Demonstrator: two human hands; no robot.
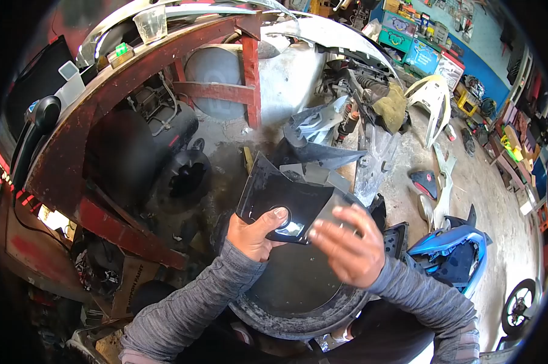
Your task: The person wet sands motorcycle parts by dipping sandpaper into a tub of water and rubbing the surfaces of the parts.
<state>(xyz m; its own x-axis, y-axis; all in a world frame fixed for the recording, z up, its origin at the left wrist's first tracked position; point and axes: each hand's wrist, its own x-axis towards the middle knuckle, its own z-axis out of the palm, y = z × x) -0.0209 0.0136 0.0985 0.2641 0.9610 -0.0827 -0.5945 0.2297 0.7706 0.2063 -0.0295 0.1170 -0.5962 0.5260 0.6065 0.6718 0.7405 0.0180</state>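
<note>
Red wooden bench (216, 91) at your left, reaching toward far side. Round dark tub (298, 325) low in front of you, between your forearms. Dark plastic panel (286, 197) over tub, tilted, in front of you. Blue fairing (462, 246) on floor, beyond your right forearm. Your right hand (354, 250) blurred at panel's right side, fingers loosely bent; can't tell if gripping. Your left hand (253, 235), apart from right, clamped on panel's lower-left edge, thumb on top.
</note>
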